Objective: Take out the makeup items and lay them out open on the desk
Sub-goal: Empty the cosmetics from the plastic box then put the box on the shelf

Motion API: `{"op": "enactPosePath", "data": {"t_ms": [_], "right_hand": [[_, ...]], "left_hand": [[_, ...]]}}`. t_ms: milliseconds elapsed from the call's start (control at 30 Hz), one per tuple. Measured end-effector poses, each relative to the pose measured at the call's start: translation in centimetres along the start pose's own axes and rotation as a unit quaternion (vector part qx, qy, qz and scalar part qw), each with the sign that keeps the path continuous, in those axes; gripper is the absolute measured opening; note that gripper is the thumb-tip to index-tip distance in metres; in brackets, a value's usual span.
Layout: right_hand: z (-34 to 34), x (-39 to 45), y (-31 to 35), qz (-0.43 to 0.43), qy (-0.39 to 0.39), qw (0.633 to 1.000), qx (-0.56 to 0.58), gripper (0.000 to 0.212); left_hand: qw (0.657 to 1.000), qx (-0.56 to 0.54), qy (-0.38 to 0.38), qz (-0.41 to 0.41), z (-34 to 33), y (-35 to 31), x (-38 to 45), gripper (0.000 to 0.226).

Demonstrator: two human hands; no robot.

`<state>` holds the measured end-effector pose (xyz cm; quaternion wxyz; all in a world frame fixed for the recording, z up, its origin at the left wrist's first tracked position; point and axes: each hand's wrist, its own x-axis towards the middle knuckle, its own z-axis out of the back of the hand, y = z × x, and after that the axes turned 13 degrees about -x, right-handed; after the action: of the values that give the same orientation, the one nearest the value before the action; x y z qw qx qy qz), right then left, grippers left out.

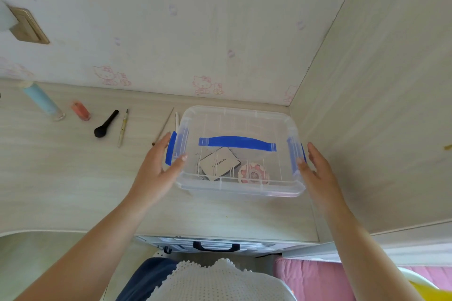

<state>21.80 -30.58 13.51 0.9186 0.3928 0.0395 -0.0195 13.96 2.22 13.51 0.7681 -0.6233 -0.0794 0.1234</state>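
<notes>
A blue tube (pixel 42 101) is seen lying on the desk (pixel 61 178) at the far left, close to the wall. Next to it a small pink bottle (pixel 81 110) is laid, then a black brush (pixel 106 123), then a thin pen (pixel 123 127). A brown stick (pixel 163 126) and a white stick (pixel 177 118) are found just beside the box.

The left hand (pixel 156 168) is held flat against the left side of the box (pixel 238 151) — its fingers are straight and spread, and its thumb is laid on the lid near the blue left clip (pixel 171 148). Nothing is gripped by it.

The box is clear plastic and is set on the desk in the corner, by the side wall. Its lid is still on. A blue handle (pixel 237 143) is stretched across the lid. Through the plastic two things are seen inside, at the near side: a white square case (pixel 219 163) and, to its right, a round pink case (pixel 254 173).

The right clip (pixel 295 154) is touched by the thumb of the right hand (pixel 320 173). That hand is also kept flat and spread — its fingers are straight, beside the box, and nothing is gripped.
</notes>
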Motion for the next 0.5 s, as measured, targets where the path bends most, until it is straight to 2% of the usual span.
{"op": "enactPosePath", "data": {"t_ms": [67, 133, 300, 400, 500], "right_hand": [[-0.1, -0.9, 0.1, 0.053, 0.054, 0.997, -0.034, 0.073], [0.0, -1.5, 0.3, 0.093, 0.091, 0.989, -0.064, 0.083], [0.5, -2.0, 1.0, 0.117, 0.138, 0.979, -0.098, 0.098], [0.8, -2.2, 1.4, 0.119, 0.149, 0.976, -0.104, 0.099], [1.2, -2.1, 1.7, 0.117, 0.128, 0.982, -0.074, 0.094]], "left_hand": [[0.997, 0.003, 0.08, -0.017, 0.0, -0.4, -1.2, 0.076], [0.993, 0.024, 0.111, -0.018, -0.2, -0.4, -1.5, 0.082], [0.988, 0.057, 0.144, -0.009, 0.0, 0.1, -1.4, 0.102], [0.988, 0.067, 0.137, -0.03, 0.3, 0.3, -1.3, 0.101], [0.992, 0.039, 0.109, -0.042, 0.4, -0.4, -1.3, 0.095]]}}
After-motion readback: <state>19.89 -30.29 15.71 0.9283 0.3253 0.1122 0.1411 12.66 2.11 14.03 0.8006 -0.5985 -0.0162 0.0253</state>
